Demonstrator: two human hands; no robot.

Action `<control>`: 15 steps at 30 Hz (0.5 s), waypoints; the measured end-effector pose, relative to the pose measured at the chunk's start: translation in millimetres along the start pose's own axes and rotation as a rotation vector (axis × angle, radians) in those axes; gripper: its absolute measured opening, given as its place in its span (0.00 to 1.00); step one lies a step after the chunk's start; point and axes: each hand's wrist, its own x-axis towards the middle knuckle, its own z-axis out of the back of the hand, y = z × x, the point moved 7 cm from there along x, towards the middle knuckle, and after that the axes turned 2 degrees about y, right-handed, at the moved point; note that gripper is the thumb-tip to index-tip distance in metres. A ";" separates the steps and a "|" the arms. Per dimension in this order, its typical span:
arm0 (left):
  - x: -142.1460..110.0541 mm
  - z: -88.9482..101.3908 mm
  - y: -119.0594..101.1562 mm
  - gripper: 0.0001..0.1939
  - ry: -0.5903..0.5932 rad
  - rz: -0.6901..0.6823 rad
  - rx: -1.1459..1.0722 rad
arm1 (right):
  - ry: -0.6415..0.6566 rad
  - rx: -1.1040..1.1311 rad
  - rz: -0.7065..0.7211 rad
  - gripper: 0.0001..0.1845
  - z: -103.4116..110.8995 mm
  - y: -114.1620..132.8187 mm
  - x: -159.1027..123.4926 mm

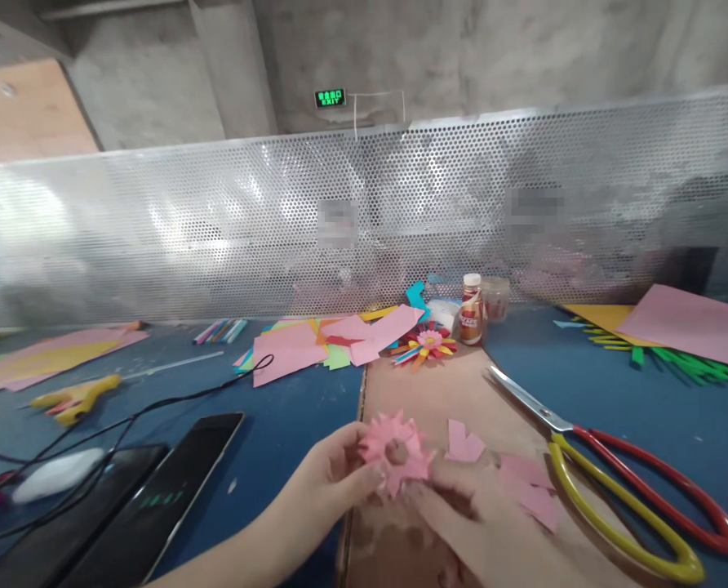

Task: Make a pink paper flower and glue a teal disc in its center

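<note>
A pink paper flower with pointed petals and a small round hole or dark centre is held up over the brown board. From the left, my left hand pinches its edge between thumb and fingers. My right hand grips the lower right petals; some of its fingers are hidden behind the flower. Beside my right hand lie pink paper scraps and a notched pink piece. Large scissors with one red and one yellow handle rest at the right, blades pointing away to the left.
Behind the board are a multicoloured paper flower, a brown bottle and coloured sheets. On the left lie a yellow glue gun, black cables and a phone. Green strips lie far right, before a perforated metal screen.
</note>
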 end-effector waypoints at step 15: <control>-2.8 7.0 -3.0 0.11 -0.118 0.019 0.183 | -0.379 -1.068 0.103 0.08 124.3 -12.1 -43.2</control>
